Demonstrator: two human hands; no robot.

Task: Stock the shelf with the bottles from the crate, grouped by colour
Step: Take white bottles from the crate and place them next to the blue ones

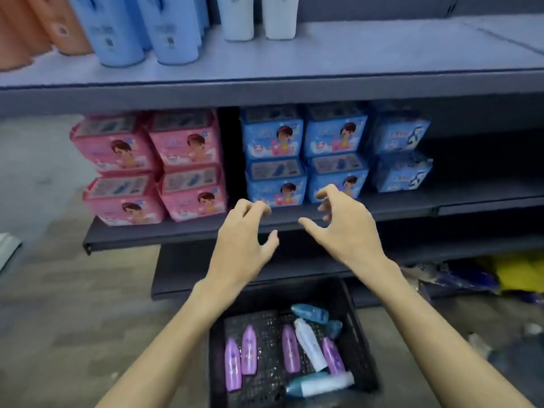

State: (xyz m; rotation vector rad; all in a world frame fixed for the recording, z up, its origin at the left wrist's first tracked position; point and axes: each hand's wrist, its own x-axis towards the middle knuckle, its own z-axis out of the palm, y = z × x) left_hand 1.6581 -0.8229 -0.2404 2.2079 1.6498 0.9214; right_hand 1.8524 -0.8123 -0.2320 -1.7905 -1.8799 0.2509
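Note:
A black crate (357, 328) sits on the floor below me. In it lie several purple bottles (232, 363), two white ones (310, 344) and some teal ones (310, 313). My left hand (244, 245) and my right hand (344, 228) hover above the crate, in front of the middle shelf's edge, both with fingers spread and holding nothing. On the top shelf (353, 51) stand orange bottles (38, 28) at the left, then blue bottles (173, 28), then pale white bottles (279, 16); its right part is bare.
The middle shelf (123, 234) carries stacked pink packs (188, 163) on the left and blue packs (306, 154) on the right. Blue and yellow bags (500, 275) lie on the floor at the right. Grey floor at the left.

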